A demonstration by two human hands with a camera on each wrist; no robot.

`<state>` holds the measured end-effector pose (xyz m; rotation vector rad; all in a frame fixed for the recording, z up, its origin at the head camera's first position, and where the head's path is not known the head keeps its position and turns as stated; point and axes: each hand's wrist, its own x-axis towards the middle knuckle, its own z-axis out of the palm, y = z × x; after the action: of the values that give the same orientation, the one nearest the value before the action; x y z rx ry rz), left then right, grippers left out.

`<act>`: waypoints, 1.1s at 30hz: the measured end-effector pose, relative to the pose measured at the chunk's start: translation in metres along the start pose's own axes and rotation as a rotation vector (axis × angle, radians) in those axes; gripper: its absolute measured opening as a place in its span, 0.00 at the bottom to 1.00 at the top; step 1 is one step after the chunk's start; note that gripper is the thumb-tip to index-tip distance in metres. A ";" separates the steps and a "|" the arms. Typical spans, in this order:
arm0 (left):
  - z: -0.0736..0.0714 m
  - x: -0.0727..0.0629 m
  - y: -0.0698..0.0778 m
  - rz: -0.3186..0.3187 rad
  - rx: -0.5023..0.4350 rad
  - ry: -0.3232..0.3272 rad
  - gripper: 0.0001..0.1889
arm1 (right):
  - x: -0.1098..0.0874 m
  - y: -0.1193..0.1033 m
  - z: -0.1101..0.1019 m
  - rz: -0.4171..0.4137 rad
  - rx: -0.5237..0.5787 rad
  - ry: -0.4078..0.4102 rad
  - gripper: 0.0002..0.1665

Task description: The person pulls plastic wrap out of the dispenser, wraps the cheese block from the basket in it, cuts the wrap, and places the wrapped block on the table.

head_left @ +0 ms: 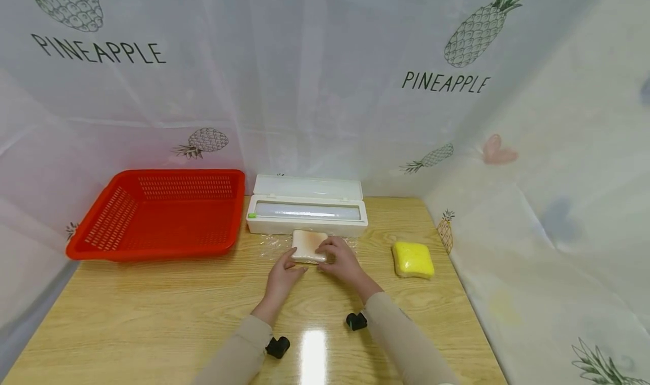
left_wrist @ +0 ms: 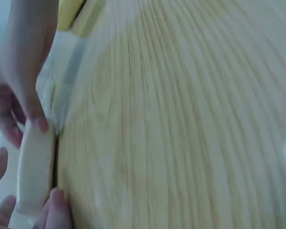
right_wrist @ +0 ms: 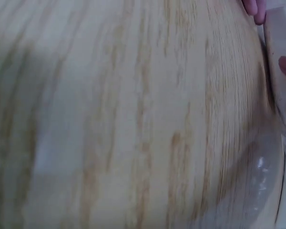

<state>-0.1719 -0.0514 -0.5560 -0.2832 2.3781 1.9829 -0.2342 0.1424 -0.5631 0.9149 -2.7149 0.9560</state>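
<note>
A pale bread slice [head_left: 307,243] with a browned patch lies flat on clear cling film [head_left: 273,244], close in front of the white film dispenser. At its near left corner my left hand [head_left: 281,281] holds the edge between thumb and fingers. The right hand [head_left: 345,262] pinches the near right part, with fingertips over the top and thumb at the front edge. In the left wrist view the bread [left_wrist: 35,167] stretches between both hands. Only the bread's front side [right_wrist: 279,81] and some crinkled film [right_wrist: 260,181] show in the right wrist view.
The white dispenser [head_left: 307,227] has its lid [head_left: 307,187] raised and a film roll inside. To the left stands a red plastic basket [head_left: 152,255]. A yellow, film-wrapped block [head_left: 413,259] lies on the wooden table [head_left: 167,317] at the right. Printed curtains enclose the back and sides.
</note>
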 end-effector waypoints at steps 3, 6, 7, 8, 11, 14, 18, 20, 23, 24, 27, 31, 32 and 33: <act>0.009 0.001 -0.001 0.000 -0.103 0.025 0.32 | 0.002 0.002 0.002 0.003 0.019 0.006 0.17; 0.018 0.000 -0.001 -0.015 -0.166 0.050 0.32 | 0.001 0.002 0.001 0.034 0.060 0.017 0.14; 0.020 0.000 -0.001 -0.018 -0.159 0.066 0.32 | 0.001 0.001 0.001 0.045 0.081 0.018 0.14; 0.022 0.000 -0.002 -0.017 -0.148 0.083 0.31 | 0.000 -0.001 0.001 0.056 0.105 0.021 0.13; 0.026 0.000 -0.004 -0.005 -0.091 0.137 0.29 | -0.003 -0.006 0.002 0.080 0.164 0.034 0.11; 0.027 0.000 -0.004 0.007 -0.062 0.178 0.27 | -0.009 -0.015 0.002 0.117 0.219 0.036 0.11; 0.025 -0.002 -0.002 0.010 -0.082 0.204 0.24 | -0.019 -0.031 -0.002 0.190 0.297 0.026 0.13; 0.020 -0.004 -0.002 0.012 -0.097 0.203 0.22 | -0.025 -0.041 -0.007 0.234 0.341 0.042 0.13; 0.014 -0.007 -0.002 -0.010 -0.151 0.166 0.21 | -0.034 -0.053 -0.018 0.297 0.419 0.128 0.14; 0.011 -0.008 -0.002 -0.023 -0.189 0.144 0.22 | -0.037 -0.055 -0.021 0.319 0.447 0.160 0.14; 0.006 -0.011 -0.002 -0.073 -0.309 0.080 0.24 | -0.045 -0.058 -0.029 0.340 0.524 0.239 0.16; -0.002 -0.016 -0.004 -0.100 -0.348 0.045 0.24 | -0.055 -0.064 -0.038 0.310 0.622 0.275 0.15; -0.004 -0.017 -0.005 -0.101 -0.338 0.042 0.24 | -0.057 -0.066 -0.039 0.306 0.650 0.278 0.15; -0.006 -0.018 -0.005 -0.101 -0.331 0.038 0.23 | -0.060 -0.068 -0.040 0.309 0.683 0.280 0.15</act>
<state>-0.1529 -0.0560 -0.5573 -0.4434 2.0001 2.3332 -0.1498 0.1547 -0.5133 0.3718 -2.3388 1.9719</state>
